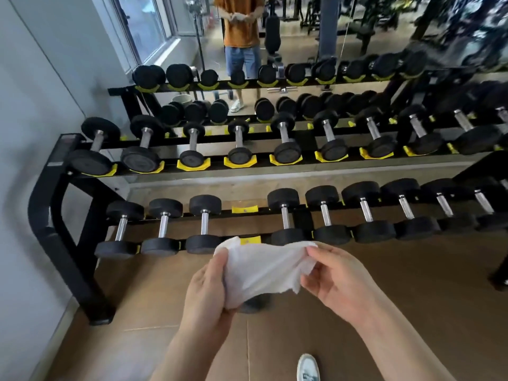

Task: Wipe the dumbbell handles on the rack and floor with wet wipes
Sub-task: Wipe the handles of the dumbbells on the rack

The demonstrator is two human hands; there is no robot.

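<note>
White wet wipe [261, 270], was it? Where was it held?

Up off the brown floor [412, 298], low in front of the dumbbell rack [68, 243]. It hung spread and crumpled between both hands.

How did the hands have it?

The left hand [209, 292] had its fingers curled round the wipe's left side, with the cloth bunched against the palm. The right hand [335, 281] pinched the right edge between thumb and fingertips. Both hands gripped the wipe and nothing else.

Anything beneath it?

A dark round shape [255, 302] showed just under the wipe, down on the floor. I could not tell what it was.

And the dumbbells?

They had black heads and steel handles, and lay in rows on two tiers. Just beyond the wipe were the lower-tier dumbbells [163, 225]: three at the left, then a pair of bare yellow cradles [244, 209], then more running off to the right. The upper-tier dumbbells [239, 145] lay side by side along the whole rail, each front head in a yellow cradle. The hands were apart from all of them.

What lay round about?

A mirror [302, 37] stood behind the rack and showed the person in an orange shirt and blue shorts, hands together at the waist. A pale wall [27, 105] ran along the left. A light shoe [308, 368] stood on the floor at the bottom edge.
</note>
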